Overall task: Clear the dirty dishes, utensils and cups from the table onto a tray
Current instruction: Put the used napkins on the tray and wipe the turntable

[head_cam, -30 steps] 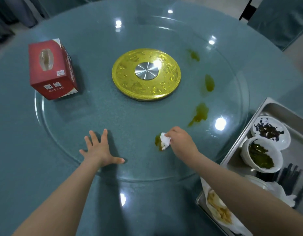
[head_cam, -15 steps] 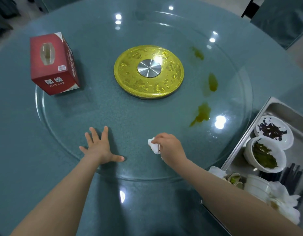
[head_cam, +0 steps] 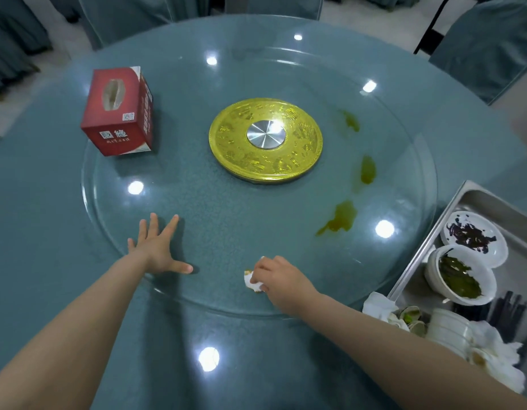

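My right hand [head_cam: 278, 281] pinches a crumpled white tissue [head_cam: 252, 282], stained yellow, against the glass turntable [head_cam: 226, 208] near its front edge. Flat on the glass to the left lies my left hand [head_cam: 158, 250], fingers spread. A metal tray [head_cam: 475, 199] at the right holds a white bowl [head_cam: 460, 279] with green leftovers, a white dish [head_cam: 475, 241] with dark scraps, black chopsticks [head_cam: 507, 309], a white cup [head_cam: 448, 327] and used tissues [head_cam: 493, 359].
Three green-yellow spills [head_cam: 339, 220] mark the right side of the glass. A red tissue box [head_cam: 120, 110] stands at the left of the turntable. A gold disc [head_cam: 265, 140] covers its centre. Covered chairs ring the round table.
My right hand has dragged the tissue toward me and to the left across the glass, and the small green spot it covered is gone. The left hand has stayed flat in place.
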The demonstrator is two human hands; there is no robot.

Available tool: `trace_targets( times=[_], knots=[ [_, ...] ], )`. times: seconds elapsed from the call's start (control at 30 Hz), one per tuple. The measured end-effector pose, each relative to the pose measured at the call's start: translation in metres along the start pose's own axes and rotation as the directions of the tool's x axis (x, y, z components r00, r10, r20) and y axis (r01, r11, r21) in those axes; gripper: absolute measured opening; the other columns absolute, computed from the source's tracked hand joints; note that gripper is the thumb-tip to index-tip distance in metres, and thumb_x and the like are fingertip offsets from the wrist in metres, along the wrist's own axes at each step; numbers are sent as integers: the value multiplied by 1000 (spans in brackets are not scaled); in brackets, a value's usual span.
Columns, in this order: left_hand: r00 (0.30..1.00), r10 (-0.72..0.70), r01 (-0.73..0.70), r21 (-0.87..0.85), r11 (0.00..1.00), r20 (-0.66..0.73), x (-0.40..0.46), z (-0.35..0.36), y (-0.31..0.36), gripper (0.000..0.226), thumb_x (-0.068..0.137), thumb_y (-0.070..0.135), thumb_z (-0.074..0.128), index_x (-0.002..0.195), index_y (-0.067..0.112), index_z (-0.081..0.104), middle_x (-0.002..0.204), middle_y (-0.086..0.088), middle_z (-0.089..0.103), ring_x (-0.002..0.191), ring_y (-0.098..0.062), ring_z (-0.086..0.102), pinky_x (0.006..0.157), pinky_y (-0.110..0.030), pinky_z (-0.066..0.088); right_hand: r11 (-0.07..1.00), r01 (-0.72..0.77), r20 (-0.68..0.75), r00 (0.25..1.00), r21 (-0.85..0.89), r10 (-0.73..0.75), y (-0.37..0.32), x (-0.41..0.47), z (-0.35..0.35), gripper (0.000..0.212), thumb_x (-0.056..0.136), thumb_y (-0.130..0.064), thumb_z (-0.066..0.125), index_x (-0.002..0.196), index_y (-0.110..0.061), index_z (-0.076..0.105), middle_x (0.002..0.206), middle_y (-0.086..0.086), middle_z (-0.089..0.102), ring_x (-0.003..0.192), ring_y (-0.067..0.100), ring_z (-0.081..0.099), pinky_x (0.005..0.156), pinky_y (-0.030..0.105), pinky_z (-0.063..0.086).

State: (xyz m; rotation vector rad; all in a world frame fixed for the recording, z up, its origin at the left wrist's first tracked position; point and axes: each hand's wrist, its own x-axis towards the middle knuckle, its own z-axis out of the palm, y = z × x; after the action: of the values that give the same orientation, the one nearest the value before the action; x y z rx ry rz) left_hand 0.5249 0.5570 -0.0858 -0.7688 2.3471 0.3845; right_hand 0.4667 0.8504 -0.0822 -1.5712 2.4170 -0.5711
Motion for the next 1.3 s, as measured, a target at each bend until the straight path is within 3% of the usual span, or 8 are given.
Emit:
trace_targets(
  times=[0.13,0.23,0.37,0.6,0.8,1.03,1.2,1.3],
  knots=[
    [988,-51,55,25,998,-146,3,-3,-9,139,54,62,81,148,34,-18,150,-5,-39,141,-27,-30,112,-59,-2,997,-48,273,960,-67,65,10,-6,0,37,81,4,53,115,-8,60,125,10,54,101,27,49,82,22,25],
    [963,-17,32,50,998,-268,-3,3,-5,123,67,49,79,152,26,-7,155,-8,-29,144,-26,-21,114,-55,2,985,-159,335,926,-69,173,15,-17,-2,48,72,2,66,117,-12,57,123,6,52,107,26,49,83,23,25],
    [948,51,-50,11,999,-316,-16,27,20,105,79,48,68,153,11,2,159,-12,-15,147,-26,-8,118,-49,9,932,-360,260,896,-46,359,28,-33,-8,56,69,1,70,118,-19,55,121,0,50,107,25,48,76,22,27],
    [985,51,-74,-134,988,-165,-51,74,98,141,60,76,66,148,2,-14,156,-15,-22,146,-27,-16,117,-44,-1,735,-678,103,732,20,673,54,-56,-33,39,76,0,59,109,-19,60,113,3,55,103,25,53,75,28,38],
    [994,-3,-9,-116,993,-105,-59,81,119,149,57,72,72,144,-3,-21,153,-20,-27,144,-32,-19,117,-44,-2,790,-612,-10,790,27,613,29,-63,-11,31,92,-25,51,121,-15,60,120,3,53,106,25,50,90,26,36],
    [995,1,-9,-73,997,-101,-51,65,98,149,55,68,76,146,-3,-18,154,-21,-24,145,-32,-16,117,-44,0,830,-556,1,831,46,556,35,-49,1,33,90,-2,47,116,-13,63,117,3,54,104,24,49,82,24,37],
    [996,11,-15,-48,999,-94,-43,55,79,148,56,66,77,146,-1,-19,155,-18,-25,145,-30,-16,118,-45,0,736,-664,-160,719,134,677,67,-23,-13,33,83,7,50,107,-6,68,110,12,59,98,31,55,75,29,37],
    [997,0,0,-2,1000,-83,-38,48,76,148,56,63,80,145,-4,-18,155,-21,-23,145,-32,-14,118,-45,-1,668,-720,-219,633,188,743,94,-7,-22,38,85,9,46,112,-7,67,108,5,53,92,23,50,73,22,31]
  ],
)
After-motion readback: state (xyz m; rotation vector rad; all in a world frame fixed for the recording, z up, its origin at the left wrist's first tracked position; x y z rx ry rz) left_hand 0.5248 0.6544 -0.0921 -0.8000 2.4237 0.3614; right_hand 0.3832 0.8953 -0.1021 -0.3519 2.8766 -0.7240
